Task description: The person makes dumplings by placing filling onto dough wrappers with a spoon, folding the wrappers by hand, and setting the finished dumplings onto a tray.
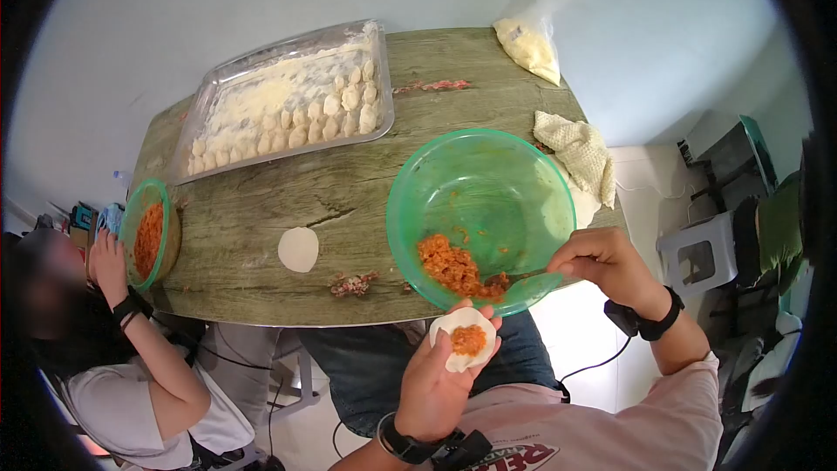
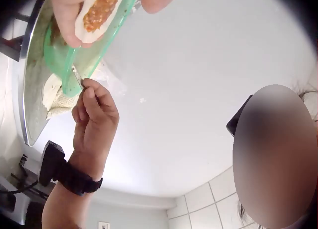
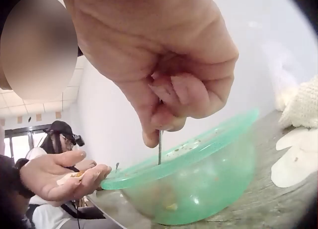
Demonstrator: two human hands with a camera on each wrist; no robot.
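My left hand (image 1: pixel 427 392) is turned palm up, bearing a round dumpling wrapper (image 1: pixel 455 364) on its fingers. A mound of orange-red filling (image 1: pixel 469 340) sits in the wrapper's middle. In the left wrist view the thumb stands apart from the wrapper. Over the near right rim of a big green plastic bowl (image 1: pixel 394 209), my right hand (image 1: pixel 602 263) pinches the thin metal handle of a spoon (image 2: pixel 77 76). The spoon's far end reaches into the bowl, beside the remaining filling (image 1: pixel 449 263) heaped on its near side.
A metal tray (image 1: pixel 288 155) holds flour and rows of dumplings. One wrapper (image 1: pixel 298 249) lies on the table (image 1: pixel 235 235); more wrappers (image 3: pixel 294 170) lie right of the bowl by a cloth (image 1: pixel 577 153). A flour bag (image 1: pixel 530 48) stands behind. Another person sits left with a filling bowl (image 1: pixel 166 266).
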